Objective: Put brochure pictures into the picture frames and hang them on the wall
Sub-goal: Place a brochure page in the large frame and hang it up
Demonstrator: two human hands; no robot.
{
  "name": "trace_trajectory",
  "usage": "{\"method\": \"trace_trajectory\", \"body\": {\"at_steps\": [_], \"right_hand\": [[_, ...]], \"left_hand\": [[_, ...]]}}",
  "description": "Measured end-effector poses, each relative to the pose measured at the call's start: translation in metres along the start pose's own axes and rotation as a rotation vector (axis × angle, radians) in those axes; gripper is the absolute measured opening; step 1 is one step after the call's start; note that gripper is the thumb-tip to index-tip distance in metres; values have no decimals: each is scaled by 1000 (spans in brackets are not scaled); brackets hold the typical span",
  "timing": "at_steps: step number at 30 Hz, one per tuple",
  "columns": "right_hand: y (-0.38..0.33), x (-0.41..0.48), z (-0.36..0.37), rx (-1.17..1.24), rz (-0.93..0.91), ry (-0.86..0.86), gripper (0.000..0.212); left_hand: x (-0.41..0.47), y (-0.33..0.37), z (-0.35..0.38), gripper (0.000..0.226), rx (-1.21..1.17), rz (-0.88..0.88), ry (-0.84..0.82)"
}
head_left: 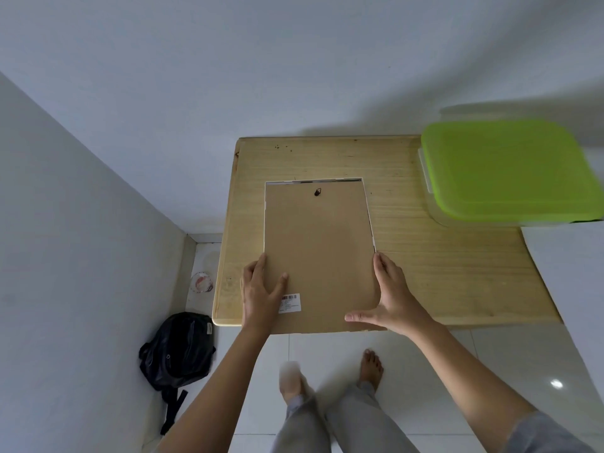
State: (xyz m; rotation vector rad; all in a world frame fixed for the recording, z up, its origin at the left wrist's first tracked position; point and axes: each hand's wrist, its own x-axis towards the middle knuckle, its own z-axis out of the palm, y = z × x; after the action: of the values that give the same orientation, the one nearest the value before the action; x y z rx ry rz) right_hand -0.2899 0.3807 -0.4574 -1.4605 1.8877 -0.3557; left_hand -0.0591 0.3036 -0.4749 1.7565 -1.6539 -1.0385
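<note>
On the wooden table (425, 273), a picture frame (318, 253) lies face down, brown backing up; left hand (261, 289) and right hand (390, 299) grip its near side edges, thumbs on top.

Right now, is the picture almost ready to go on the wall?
Partly. The picture frame lies face down on the table, brown backing on, hanger showing. The left hand and right hand grip its near corners. Whether a picture is inside can't be seen. Hanging it remains.
</note>
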Motion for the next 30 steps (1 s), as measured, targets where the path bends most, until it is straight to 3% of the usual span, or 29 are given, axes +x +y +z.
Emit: {"method": "trace_trajectory", "body": {"at_steps": [3, 8, 20, 26, 30], "right_hand": [[-1, -4, 2, -14, 16, -74, 149], [-4, -2, 2, -35, 26, -64, 147], [-2, 5, -5, -20, 38, -5, 130], [-1, 6, -1, 41, 44, 53, 123], [1, 5, -1, 49, 49, 31, 128]], "left_hand": [[-7, -11, -7, 78, -3, 25, -96], [-11, -24, -19, 112, 27, 43, -308], [-11, -11, -20, 105, 79, 81, -298], [-15, -11, -24, 130, 144, 64, -420], [-16, -10, -19, 128, 167, 55, -390]]}}
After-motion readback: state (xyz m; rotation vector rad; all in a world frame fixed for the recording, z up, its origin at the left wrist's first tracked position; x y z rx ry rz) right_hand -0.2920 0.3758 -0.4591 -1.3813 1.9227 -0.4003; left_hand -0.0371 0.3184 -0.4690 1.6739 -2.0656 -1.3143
